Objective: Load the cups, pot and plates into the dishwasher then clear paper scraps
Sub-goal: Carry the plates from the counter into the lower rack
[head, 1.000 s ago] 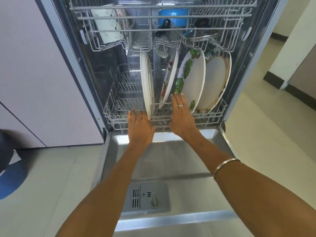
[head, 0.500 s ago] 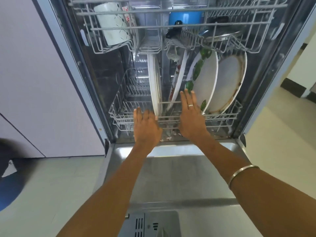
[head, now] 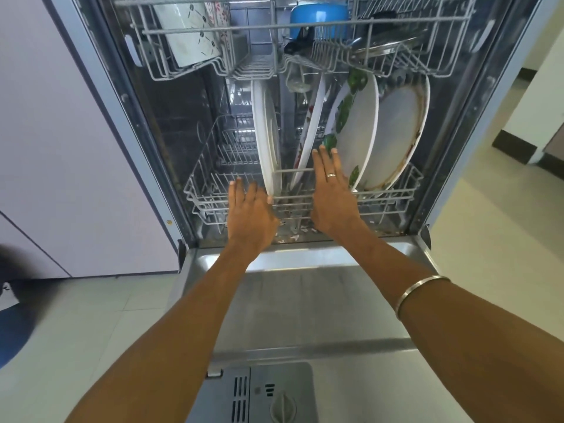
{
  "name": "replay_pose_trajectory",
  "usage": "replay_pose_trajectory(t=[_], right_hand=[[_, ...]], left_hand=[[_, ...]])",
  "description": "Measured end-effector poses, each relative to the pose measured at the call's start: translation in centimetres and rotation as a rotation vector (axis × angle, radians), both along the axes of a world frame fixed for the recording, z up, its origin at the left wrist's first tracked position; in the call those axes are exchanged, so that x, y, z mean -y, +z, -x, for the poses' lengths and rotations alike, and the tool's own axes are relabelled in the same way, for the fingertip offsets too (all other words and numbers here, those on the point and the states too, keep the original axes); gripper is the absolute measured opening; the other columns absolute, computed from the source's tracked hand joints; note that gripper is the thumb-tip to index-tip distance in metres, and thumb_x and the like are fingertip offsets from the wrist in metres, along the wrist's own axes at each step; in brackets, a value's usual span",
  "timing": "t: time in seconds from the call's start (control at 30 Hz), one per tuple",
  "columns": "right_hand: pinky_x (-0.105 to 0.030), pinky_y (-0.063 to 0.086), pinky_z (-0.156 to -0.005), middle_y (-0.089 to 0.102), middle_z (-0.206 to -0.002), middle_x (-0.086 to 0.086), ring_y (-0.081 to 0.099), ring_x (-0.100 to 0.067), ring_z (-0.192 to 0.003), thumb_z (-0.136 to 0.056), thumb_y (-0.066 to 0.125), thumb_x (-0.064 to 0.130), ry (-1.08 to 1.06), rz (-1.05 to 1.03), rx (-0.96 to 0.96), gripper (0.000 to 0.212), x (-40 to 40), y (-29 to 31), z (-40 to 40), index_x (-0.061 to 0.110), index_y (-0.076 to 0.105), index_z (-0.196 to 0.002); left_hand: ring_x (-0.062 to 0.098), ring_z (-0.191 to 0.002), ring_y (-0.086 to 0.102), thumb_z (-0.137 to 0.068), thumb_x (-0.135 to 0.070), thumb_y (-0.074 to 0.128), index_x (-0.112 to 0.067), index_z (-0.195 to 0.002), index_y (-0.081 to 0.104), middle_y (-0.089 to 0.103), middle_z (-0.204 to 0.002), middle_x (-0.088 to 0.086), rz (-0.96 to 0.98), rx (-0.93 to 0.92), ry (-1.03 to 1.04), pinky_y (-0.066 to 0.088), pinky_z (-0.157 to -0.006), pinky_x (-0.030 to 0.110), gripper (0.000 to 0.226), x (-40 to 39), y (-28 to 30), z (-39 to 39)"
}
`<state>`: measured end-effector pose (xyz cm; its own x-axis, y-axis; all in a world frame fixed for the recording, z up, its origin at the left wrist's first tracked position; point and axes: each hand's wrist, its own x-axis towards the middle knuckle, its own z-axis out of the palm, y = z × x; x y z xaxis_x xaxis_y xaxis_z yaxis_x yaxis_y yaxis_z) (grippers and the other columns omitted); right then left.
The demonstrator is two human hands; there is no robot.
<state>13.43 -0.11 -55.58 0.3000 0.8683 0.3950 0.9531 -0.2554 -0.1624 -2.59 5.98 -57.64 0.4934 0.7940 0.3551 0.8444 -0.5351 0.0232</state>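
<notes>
Hands flat against the lower rack (head: 396, 195) at mid-frame: my left hand (head: 251, 213) is pressing its front rim with fingers straight and close together, my right hand (head: 331, 198) is lying with fingers slightly spread against the rim and the leaf-patterned plate (head: 355, 129). Four plates are standing on edge in this rack: a white plate (head: 267, 138) left of centre, a red-flowered plate (head: 311, 129), the leaf one, and a stained plate (head: 396, 135) at right. Upper rack (head: 244, 27) is holding a white cup (head: 190, 29) at upper left and a blue pot (head: 319, 21) at top centre. Paper scraps (head: 290, 238) are lying under the lower rack. Dishwasher door (head: 320, 306) is hanging open below.
</notes>
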Motion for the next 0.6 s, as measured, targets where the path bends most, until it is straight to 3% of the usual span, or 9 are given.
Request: replay_pose_trajectory(t=[0.17, 0.33, 0.47, 0.6], right_hand=[[-0.049, 0.019, -0.121, -0.018, -0.164, -0.003, -0.018, -0.025, -0.151, -0.082, 0.063, -0.003, 0.024, 0.017, -0.02, 0.108, -0.1, 0.2, -0.3, 0.012, -0.015, -0.155], [-0.045, 0.014, -0.123, -0.003, -0.165, -0.012, -0.001, -0.029, -0.152, -0.091, 0.048, -0.001, 0.108, -0.03, -0.097, 0.082, 0.4, 0.6, -0.8, 0.006, 0.001, -0.157], [-0.046, 0.013, -0.123, -0.017, -0.163, -0.014, -0.013, -0.031, -0.151, -0.095, 0.048, 0.01, 0.072, 0.233, -0.007, 0.085, 1.0, 2.5, -0.5, -0.001, -0.014, -0.153], [-0.049, 0.011, -0.123, -0.018, -0.163, -0.012, -0.009, -0.033, -0.151, -0.102, 0.044, 0.016, 0.097, 0.47, -0.054, 0.08, 3.3, 5.5, 0.5, 0.002, -0.015, -0.154]], left_hand=[[0.04, -0.148, 0.014, -0.1, -0.027, 0.033, -0.001, -0.148, 0.033, 0.031, -0.156, 0.017, 0.033, 0.011, -0.003, 0.001, -0.122, 0.052, 0.055, -0.1, 0.1, 0.0], [0.036, -0.15, -0.002, -0.103, -0.034, 0.03, -0.009, -0.154, 0.018, 0.005, -0.164, 0.013, 0.222, -0.001, 0.015, -0.006, -0.12, 0.053, 0.058, -0.5, 1.4, 0.0], [0.032, -0.149, -0.017, -0.103, -0.037, 0.029, -0.017, -0.157, 0.008, -0.009, -0.164, 0.01, 0.403, -0.028, 0.045, -0.014, -0.118, 0.052, 0.061, -0.2, 2.6, 0.1], [0.033, -0.149, -0.019, -0.106, -0.036, 0.025, -0.018, -0.157, 0.006, -0.01, -0.164, 0.013, 0.424, 0.08, -0.023, -0.012, -0.119, 0.054, 0.058, 1.2, 2.1, 0.8]])
